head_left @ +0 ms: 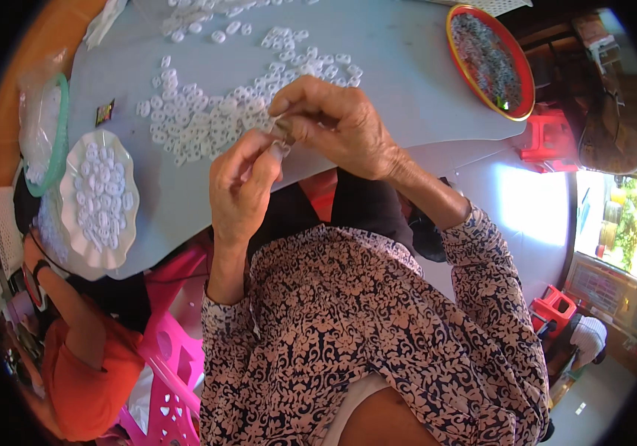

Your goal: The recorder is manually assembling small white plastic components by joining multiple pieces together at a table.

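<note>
My left hand [242, 182] and my right hand [344, 123] meet above the near edge of the grey table [407, 67]. The thumb and fingers of each are pinched together, fingertips almost touching. Something small and pale shows between them, mostly covered by the fingers, and its kind cannot be made out. Just beyond my hands, many small white oval pieces with holes [199, 123] lie spread over the tabletop. To the left, a white wavy-edged dish [103, 256] holds more white oval pieces [99, 186].
A red basin with a yellow rim [528, 93], filled with small greyish parts, stands at the far right. At the left are a green-rimmed container [56, 160] and a small dark packet [105, 113]. A person in orange [84, 375] sits beside a pink chair [177, 372]. Red stools [552, 141] stand right.
</note>
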The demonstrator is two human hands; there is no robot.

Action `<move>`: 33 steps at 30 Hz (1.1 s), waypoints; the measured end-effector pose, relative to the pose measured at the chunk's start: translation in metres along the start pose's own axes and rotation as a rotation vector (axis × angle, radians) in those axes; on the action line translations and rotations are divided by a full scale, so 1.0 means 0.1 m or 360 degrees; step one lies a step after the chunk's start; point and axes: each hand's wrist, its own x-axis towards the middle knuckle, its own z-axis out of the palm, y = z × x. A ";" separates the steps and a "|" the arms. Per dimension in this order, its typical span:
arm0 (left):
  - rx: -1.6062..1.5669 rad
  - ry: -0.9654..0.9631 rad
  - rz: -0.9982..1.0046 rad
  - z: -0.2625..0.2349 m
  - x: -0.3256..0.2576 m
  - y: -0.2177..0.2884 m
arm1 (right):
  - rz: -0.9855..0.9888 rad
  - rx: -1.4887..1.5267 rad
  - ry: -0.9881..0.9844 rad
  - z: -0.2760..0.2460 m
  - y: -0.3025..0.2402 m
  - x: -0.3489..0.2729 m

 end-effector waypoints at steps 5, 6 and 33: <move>-0.0050 0.0019 0.0062 0.03 0.02 -0.02 | 0.0049 -0.0077 -0.0052 -0.04 -0.04 0.01; -0.0048 0.0012 0.0043 0.03 0.02 -0.02 | 0.0047 -0.0070 -0.0056 -0.04 -0.03 0.00; -0.0004 -0.0104 0.0035 -0.02 0.00 -0.05 | 0.0209 0.0579 0.0161 -0.22 -0.01 0.14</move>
